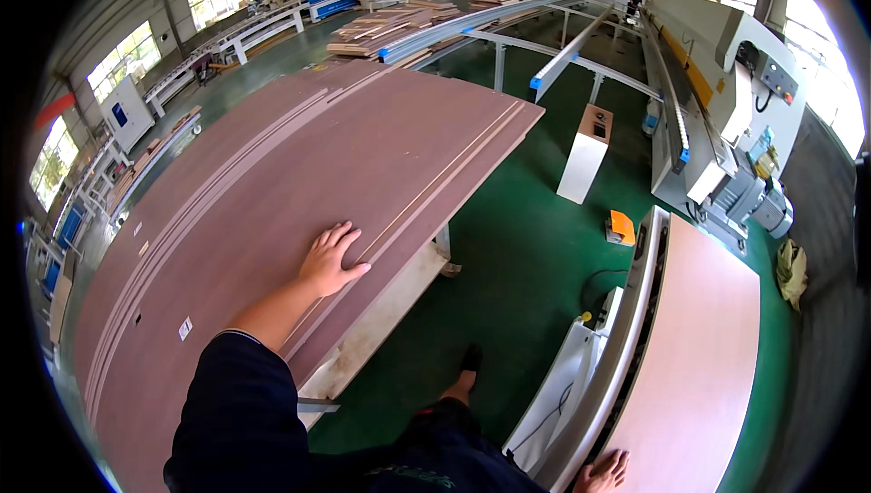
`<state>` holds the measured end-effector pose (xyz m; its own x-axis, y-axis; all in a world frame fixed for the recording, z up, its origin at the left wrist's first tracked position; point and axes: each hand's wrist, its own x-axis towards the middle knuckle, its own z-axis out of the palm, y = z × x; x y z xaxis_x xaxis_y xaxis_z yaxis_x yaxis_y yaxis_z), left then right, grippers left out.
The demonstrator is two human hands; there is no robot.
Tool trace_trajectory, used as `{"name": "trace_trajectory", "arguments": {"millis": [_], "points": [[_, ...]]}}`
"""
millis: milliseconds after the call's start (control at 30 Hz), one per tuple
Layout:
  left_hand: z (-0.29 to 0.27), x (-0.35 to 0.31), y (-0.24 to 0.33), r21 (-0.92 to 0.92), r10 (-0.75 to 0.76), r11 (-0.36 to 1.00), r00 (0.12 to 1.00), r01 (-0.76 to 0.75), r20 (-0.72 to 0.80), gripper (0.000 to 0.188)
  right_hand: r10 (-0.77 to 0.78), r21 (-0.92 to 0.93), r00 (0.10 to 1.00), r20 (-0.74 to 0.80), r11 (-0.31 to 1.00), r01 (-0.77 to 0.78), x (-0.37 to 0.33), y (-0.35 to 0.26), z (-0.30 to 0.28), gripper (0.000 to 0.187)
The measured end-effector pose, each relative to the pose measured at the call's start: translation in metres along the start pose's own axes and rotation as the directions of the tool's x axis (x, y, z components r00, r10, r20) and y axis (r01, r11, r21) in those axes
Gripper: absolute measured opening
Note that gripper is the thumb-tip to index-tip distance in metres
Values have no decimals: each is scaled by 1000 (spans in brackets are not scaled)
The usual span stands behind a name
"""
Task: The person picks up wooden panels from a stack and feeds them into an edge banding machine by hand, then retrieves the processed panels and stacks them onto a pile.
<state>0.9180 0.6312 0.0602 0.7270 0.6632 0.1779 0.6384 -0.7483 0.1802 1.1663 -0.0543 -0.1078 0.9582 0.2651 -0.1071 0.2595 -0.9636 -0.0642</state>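
Note:
My left hand [331,262] lies open on a large reddish-brown board [399,166] at the left, fingers stretched forward and thumb out to the right. Narrow strips [445,175] of the same colour lie lengthwise on that board near its right edge. At the lower edge, my right hand [603,473] rests on the left side of a pale pinkish panel [694,339]. Its fingers lie on the panel's surface, and the lower part of this hand is cut off by the picture. The panel lies on a white machine table [626,330].
A large grey-white machine [726,67] with a control box stands at the far right. Metal rails [572,53] run ahead of it. A white box-shaped stand [585,153] and an orange foot pedal [621,227] sit on the green floor. Cut boards [390,26] are piled farther back.

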Motion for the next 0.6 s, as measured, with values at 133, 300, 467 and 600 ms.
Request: {"name": "trace_trajectory", "arguments": {"millis": [133, 300, 467, 600], "points": [[-2, 1, 1, 25, -4, 1000, 1000, 3, 9, 78, -17, 37, 1000, -21, 999, 18, 0, -1, -1, 87], [-3, 3, 2, 26, -15, 1000, 1000, 15, 18, 78, -7, 90, 1000, -27, 996, 9, 0, -4, -5, 87], [-2, 6, 4, 36, -9, 999, 1000, 8, 22, 78, 26, 88, 1000, -7, 996, -25, 1, -4, -7, 87], [-5, 4, 7, 15, -7, 1000, 1000, 7, 16, 78, -8, 51, 1000, -6, 999, 8, 0, -3, -10, 85]]}}
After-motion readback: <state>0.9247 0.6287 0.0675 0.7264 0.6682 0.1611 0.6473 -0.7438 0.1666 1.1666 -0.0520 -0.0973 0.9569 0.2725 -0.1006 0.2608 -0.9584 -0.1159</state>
